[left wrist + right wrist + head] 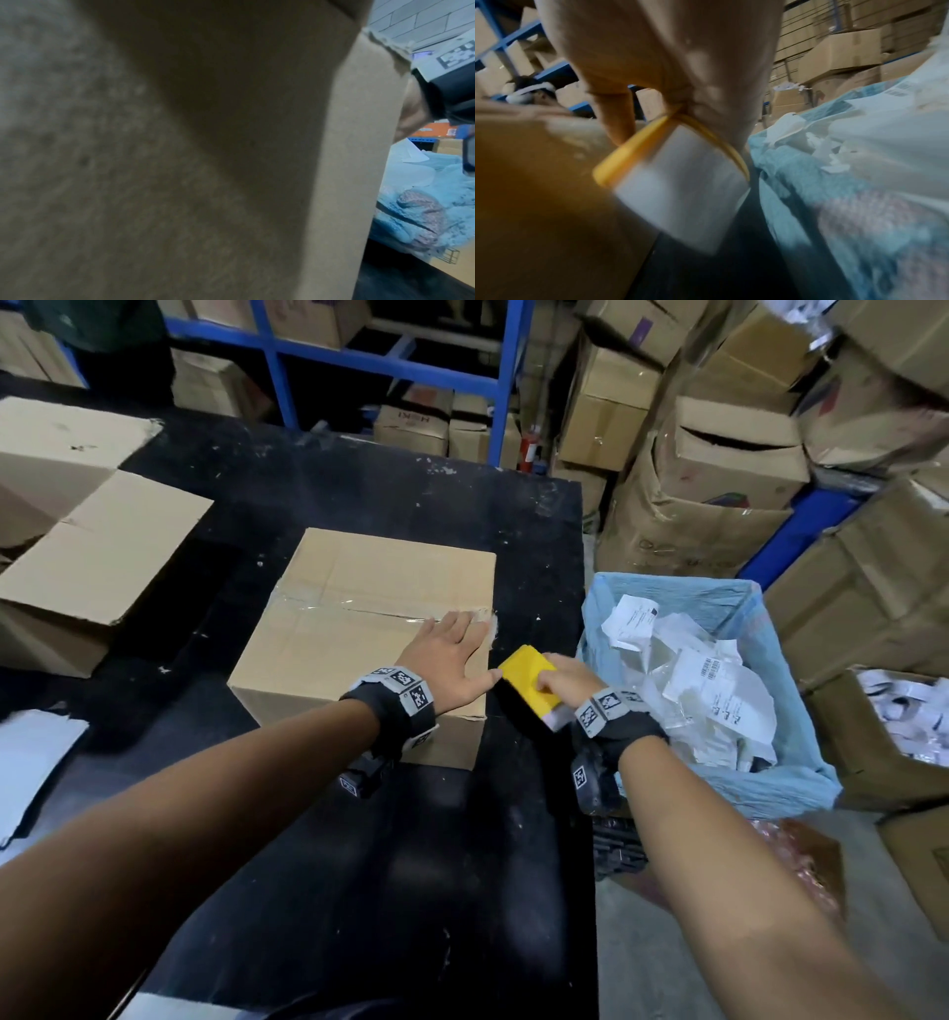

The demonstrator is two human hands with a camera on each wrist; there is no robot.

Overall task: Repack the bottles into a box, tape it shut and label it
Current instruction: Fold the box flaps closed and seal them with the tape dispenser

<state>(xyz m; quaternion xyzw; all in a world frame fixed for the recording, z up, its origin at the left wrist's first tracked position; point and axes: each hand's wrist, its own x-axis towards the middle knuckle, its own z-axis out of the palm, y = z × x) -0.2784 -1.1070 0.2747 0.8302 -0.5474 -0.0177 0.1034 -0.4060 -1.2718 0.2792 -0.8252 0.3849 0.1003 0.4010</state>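
A closed brown cardboard box (359, 629) sits on the black table (359, 469), clear tape (354, 606) running along its top seam. My left hand (452, 654) lies flat with straight fingers on the box's right top edge, over the tape's end. My right hand (565, 680) grips a yellow tape dispenser (529, 680) just off the box's right side. In the right wrist view the dispenser (628, 160) carries a roll of clear tape (680, 188), blurred. The left wrist view is filled by the box's side (205, 142). No bottles are visible.
An open empty cardboard box (87, 541) stands at the table's left. A blue-lined bin (719, 603) full of crumpled label paper stands right of the table. Stacked cartons (719, 454) and blue shelving (390, 367) stand behind. White paper (31, 752) lies at the table's left edge.
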